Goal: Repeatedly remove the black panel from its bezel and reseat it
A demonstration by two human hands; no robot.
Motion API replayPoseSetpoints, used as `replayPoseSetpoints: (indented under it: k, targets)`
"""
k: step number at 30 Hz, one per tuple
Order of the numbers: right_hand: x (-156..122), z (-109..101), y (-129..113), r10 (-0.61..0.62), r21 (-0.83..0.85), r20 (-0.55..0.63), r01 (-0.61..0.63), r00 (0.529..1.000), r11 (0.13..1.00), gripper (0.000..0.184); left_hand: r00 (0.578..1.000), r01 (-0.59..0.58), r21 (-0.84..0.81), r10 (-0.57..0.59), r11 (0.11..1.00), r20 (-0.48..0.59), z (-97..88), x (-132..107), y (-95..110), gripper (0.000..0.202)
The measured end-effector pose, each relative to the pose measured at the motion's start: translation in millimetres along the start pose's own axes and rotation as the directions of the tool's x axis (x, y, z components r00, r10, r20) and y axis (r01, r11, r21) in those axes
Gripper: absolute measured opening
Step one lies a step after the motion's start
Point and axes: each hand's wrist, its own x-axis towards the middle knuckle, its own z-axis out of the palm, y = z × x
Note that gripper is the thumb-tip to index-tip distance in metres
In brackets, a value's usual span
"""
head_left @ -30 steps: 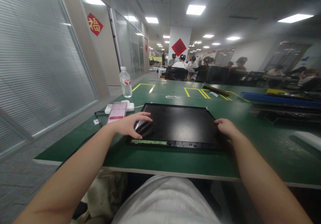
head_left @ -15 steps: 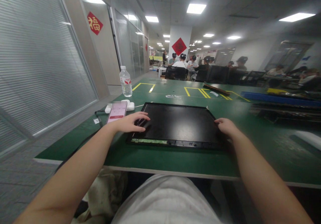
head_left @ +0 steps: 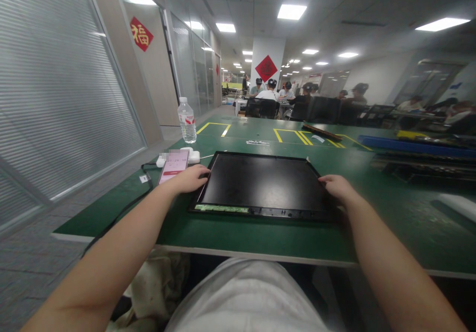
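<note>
A black LCD screen panel [head_left: 256, 180] lies flat on the green table, a strip of green circuit board [head_left: 222, 208] showing along its near edge at the left. My left hand [head_left: 191, 178] is closed at the panel's left edge, its fingertips on the frame. At the opposite side, my right hand [head_left: 337, 187] pinches the right edge between thumb and fingers. The undersides of the panel's edges are hidden. Just beyond my left wrist sits a phone [head_left: 177, 163] with a pinkish lit screen, leaning on a white power strip [head_left: 194, 157].
A clear water bottle [head_left: 187, 121] stands at the table's far left. Yellow tape outlines [head_left: 293, 135] and a dark narrow bar [head_left: 322, 132] are farther back. Long blue and black parts [head_left: 412, 146] are stacked at the right. Black cable [head_left: 126, 208] runs over the left edge. Several people sit in the background.
My left hand has drawn back leftward from over the screen's surface, its spread fingers closing at the left edge. My right hand stays at the right edge, and the panel has hardly moved.
</note>
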Motion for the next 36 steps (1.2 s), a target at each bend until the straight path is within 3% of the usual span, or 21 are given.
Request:
replayPoseSetpoints:
  k: [22, 36]
  targets:
    - [8, 4, 8, 0.028, 0.087, -0.010, -0.027, 1.000, 0.996, 0.043, 1.000, 0.017, 0.077, -0.017, 0.997, 0.001, 7.6, 5, 0, 0.050]
    - [9, 3, 9, 0.030, 0.099, -0.005, -0.029, 1.000, 0.995, 0.039, 1.000, -0.006, 0.035, 0.006, 0.999, 0.000, 9.0, 5, -1, 0.050]
